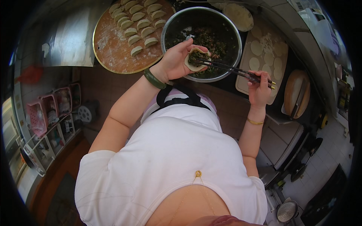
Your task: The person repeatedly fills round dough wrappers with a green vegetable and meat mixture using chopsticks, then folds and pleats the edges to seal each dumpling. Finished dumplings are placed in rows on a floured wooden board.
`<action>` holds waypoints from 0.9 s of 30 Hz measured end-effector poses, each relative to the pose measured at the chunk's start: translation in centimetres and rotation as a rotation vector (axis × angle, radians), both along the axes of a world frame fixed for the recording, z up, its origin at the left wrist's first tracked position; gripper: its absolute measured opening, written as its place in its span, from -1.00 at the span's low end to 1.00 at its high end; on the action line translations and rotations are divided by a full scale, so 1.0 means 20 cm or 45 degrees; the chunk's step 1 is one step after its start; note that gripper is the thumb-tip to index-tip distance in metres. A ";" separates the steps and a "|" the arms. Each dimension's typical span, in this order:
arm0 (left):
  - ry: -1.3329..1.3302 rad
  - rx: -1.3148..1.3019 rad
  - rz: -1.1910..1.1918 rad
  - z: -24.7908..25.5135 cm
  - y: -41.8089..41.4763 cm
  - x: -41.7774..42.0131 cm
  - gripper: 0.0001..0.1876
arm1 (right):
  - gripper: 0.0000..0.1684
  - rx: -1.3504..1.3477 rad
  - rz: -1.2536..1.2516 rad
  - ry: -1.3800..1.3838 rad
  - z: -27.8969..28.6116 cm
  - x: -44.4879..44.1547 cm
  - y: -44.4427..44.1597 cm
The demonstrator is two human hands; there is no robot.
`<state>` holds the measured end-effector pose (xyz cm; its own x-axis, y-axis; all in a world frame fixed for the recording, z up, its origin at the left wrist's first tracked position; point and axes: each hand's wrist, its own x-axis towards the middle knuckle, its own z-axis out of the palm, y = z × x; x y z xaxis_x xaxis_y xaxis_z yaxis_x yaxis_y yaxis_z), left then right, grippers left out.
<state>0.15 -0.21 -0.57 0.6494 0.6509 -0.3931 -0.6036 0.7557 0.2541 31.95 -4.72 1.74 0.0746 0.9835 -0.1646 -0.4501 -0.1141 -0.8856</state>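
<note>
A round dumpling wrapper [195,66] rests in my left hand [176,60], cupped above the near side of a large steel mixing bowl [166,31]. Dark green filling [195,58] lies on the wrapper. My right hand [259,89] grips a pair of dark chopsticks [237,73] with gold-coloured ends, and their tips touch the filling. More chopped green and pinkish filling [209,36] covers part of the bowl's inside. Left of the bowl, folded dumplings [147,31] sit in rows on a round, floured wooden board [113,55].
Flat wrappers [256,48] lie on a rectangular board [243,76] to the right. Beyond it a knife [299,99] rests on a round wooden block [290,87]. A bowl of pale flour-like powder [238,16] stands behind. Pink baskets [37,117] sit on a rack at left.
</note>
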 end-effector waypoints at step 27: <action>-0.169 0.029 -0.065 0.02 -0.03 -0.01 -0.38 | -0.67 0.064 -0.066 0.038 0.09 0.06 -0.03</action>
